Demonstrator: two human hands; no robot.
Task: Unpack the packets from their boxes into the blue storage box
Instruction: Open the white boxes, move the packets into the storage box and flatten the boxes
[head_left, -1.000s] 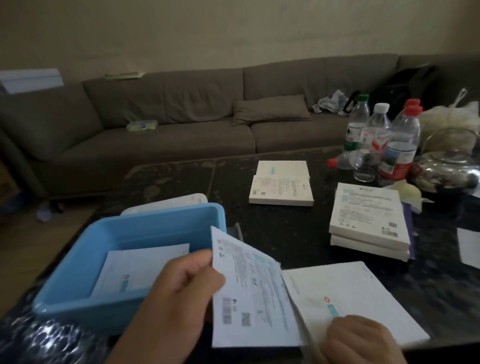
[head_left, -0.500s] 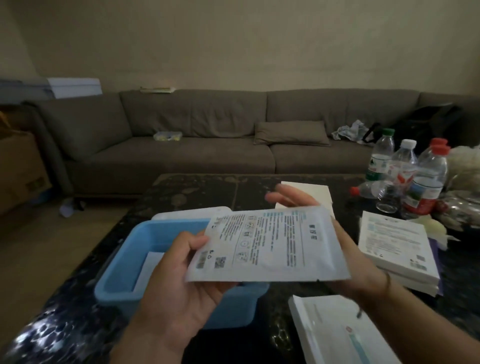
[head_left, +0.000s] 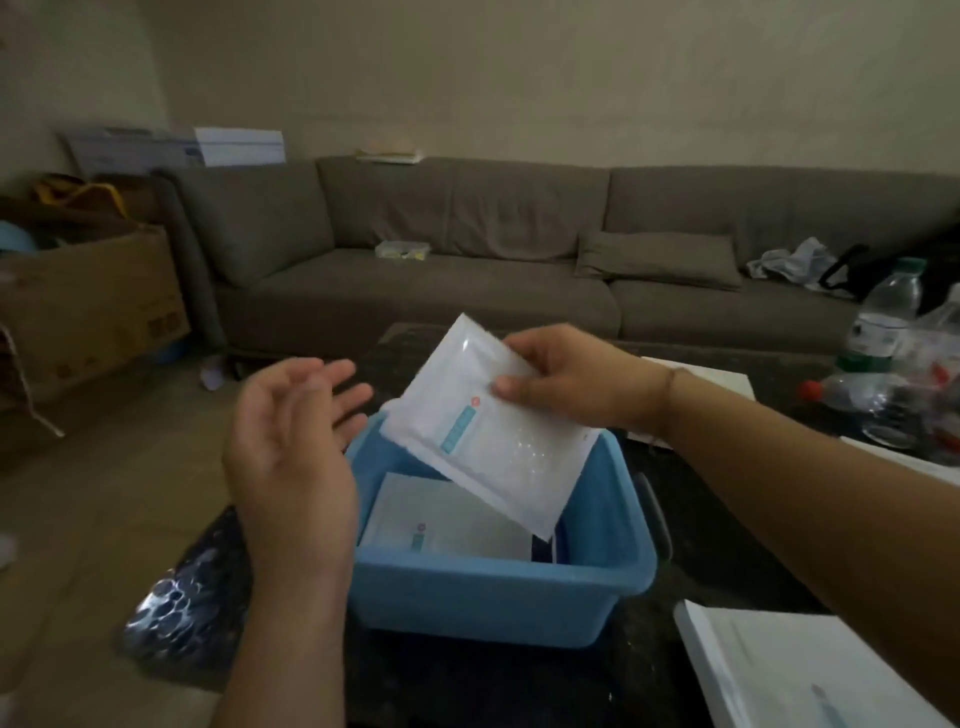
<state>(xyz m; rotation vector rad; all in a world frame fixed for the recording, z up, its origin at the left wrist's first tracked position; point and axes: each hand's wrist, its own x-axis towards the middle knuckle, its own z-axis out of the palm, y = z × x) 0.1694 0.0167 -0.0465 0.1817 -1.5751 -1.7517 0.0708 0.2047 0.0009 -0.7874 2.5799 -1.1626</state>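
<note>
Head view: A person's right hand (head_left: 558, 382) pinches a white packet (head_left: 483, 431) by its upper edge, thumb on the printed face and fingers behind, holding it tilted over the blue storage box (head_left: 498, 587) at the centre of a dark, speckled surface (head_left: 519, 686). The packet's lower corner dips below the box's rim, at about 3 o'clock inside the box, without visibly touching what lies there. Its face carries a pale blue stripe of print topped by a small orange mark; the writing is too blurred to read.

A second packet (head_left: 441, 519), bearing the same kind of small mark and blue stripe, lies flat on the bottom of the box. The left hand (head_left: 291, 447) hovers at 9 o'clock from the box, palm turned up, fingers spread wide and relaxed, holding nothing.

At 4 o'clock from the box, at the picture's lower edge, lies a white carton (head_left: 800, 675) with faint, unreadable print. At 2 o'clock stand clear plastic bottles (head_left: 883, 322), one with a green cap and a green-and-white label, its text illegible; a bottle with a red cap lies beside them. A grey sofa (head_left: 467, 249) with one loose cushion (head_left: 657, 260) spans 12 o'clock. A brown cardboard box (head_left: 88, 296), its side printing illegible, sits on the floor at 10 o'clock.
</note>
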